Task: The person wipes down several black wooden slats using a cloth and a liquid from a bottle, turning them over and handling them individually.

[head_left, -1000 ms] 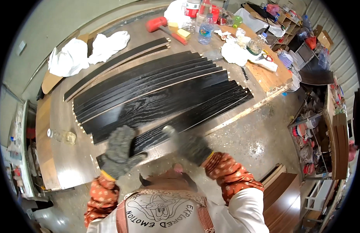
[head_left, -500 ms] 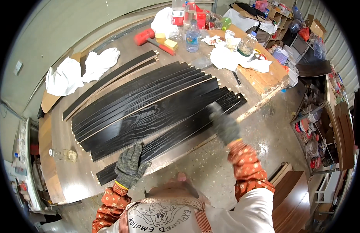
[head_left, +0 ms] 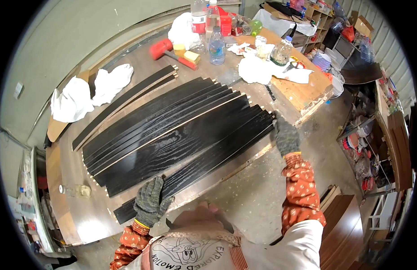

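Several black wood-grained boards (head_left: 168, 143) lie side by side across the table, with small pale dowels along their ends. Nearest me is a group of narrower black boards (head_left: 208, 164). My left hand (head_left: 149, 203), in a dark grey knitted glove, rests on their near left part with fingers extended and thumb apart. At their far right end is my gloved right hand (head_left: 286, 135), its fingers bent against the end of a black board; the undersides of those fingers are hidden. Two curved black strips (head_left: 127, 101) lie apart behind the boards.
A red mallet (head_left: 173, 54), yellow sponges (head_left: 191, 57), bottles (head_left: 216, 47) and white cloths (head_left: 253, 69) stand or lie toward the back of the table. A jar on its side (head_left: 76, 191) is at the left. Brown panels (head_left: 341, 229) lean at the lower right.
My right hand has moved right, from over the narrow boards to their right end. My left hand stays on the boards. The view has shifted slightly.
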Motion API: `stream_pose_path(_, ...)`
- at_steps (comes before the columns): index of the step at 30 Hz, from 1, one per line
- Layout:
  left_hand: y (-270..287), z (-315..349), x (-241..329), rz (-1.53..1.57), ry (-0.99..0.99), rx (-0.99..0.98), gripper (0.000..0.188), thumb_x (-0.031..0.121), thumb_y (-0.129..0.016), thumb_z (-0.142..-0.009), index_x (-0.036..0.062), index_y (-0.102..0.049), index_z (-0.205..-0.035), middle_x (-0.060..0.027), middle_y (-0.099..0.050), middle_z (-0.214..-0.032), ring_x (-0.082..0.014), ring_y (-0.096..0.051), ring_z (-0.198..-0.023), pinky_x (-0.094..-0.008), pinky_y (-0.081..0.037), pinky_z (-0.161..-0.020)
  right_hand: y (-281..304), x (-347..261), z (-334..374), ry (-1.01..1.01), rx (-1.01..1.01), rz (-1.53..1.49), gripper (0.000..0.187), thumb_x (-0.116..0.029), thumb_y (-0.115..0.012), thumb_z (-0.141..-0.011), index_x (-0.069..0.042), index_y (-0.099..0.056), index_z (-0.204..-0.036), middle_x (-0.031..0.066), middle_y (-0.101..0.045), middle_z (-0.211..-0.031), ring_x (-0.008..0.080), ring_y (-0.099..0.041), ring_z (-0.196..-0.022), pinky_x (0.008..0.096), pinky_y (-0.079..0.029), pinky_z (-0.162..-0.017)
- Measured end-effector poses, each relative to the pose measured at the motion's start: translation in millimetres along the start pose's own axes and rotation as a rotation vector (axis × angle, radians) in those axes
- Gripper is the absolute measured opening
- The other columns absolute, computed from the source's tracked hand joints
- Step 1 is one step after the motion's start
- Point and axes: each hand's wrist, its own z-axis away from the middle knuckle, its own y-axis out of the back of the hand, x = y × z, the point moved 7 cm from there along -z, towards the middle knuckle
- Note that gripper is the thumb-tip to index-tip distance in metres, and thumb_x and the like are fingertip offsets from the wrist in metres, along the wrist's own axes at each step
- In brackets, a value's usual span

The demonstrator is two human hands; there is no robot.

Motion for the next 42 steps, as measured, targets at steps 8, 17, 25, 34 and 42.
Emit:
stream_pose_path(8,16.7,-54.7,42.6,0.129,-0.090,0.126,0.080,0.046,-0.073,-0.075,0.0021,-0.043,-0.135,-0.0218,-0.047,-0.133,-0.0409,-0.048,-0.117,-0.0527,-0.037,-0.099,-28.4,19.0,-0.4,0.230,0.225,0.108,0.042,-0.025,-0.050,-0.092,-0.022,-0.048,-0.134,0.0162,-0.063,-0.078,0.0341,-0.063,-0.071,0.0473,-0.050,-0.065)
stream_pose_path(17,-59.9,-159.0,123.7,-0.018,-0.080,0.085,0.070,0.044,-0.060,-0.085,0.0014,-0.041,-0.138,-0.0218,-0.049,-0.131,-0.0385,-0.047,-0.118,-0.0484,-0.037,-0.100,-46.0,12.0,-9.3,0.338,-0.030,0.103,0.052,-0.028,-0.045,-0.094,-0.021,-0.034,-0.145,0.0156,-0.066,-0.093,0.0324,-0.066,-0.079,0.0446,-0.050,-0.065)
stream_pose_path(25,-53.7,-160.2,131.0,-0.052,-0.058,0.135,0.066,0.038,-0.068,-0.080,0.0049,-0.049,-0.134,-0.0181,-0.052,-0.130,-0.0366,-0.051,-0.112,-0.0474,-0.041,-0.095,-45.7,20.9,-29.5,0.333,-0.203,-0.141,0.042,-0.017,-0.043,-0.096,-0.019,-0.044,-0.138,0.0149,-0.067,-0.100,0.0317,-0.065,-0.081,0.0406,-0.051,-0.070)
stream_pose_path(34,-47.7,-162.0,137.9,-0.047,-0.062,0.157,0.066,0.037,-0.070,-0.078,0.0029,-0.051,-0.131,-0.0189,-0.054,-0.128,-0.0379,-0.053,-0.112,-0.0467,-0.042,-0.097,-8.5,64.7,-58.1,0.319,-0.008,-0.493,0.030,-0.014,-0.050,-0.095,-0.015,-0.061,-0.122,0.0083,-0.068,-0.104,0.0218,-0.062,-0.068,0.0348,-0.052,-0.070)
stream_pose_path(42,-81.9,-215.7,179.6,-0.016,0.110,0.056,0.078,0.056,-0.058,-0.083,0.0102,-0.036,-0.142,-0.0202,-0.043,-0.139,-0.0431,-0.041,-0.125,-0.0536,-0.030,-0.106,-42.2,58.5,-52.4,0.279,-0.412,-0.990,0.029,-0.018,-0.060,-0.092,-0.009,-0.063,-0.120,0.0059,-0.070,-0.100,0.0133,-0.060,-0.072,0.0282,-0.051,-0.070)
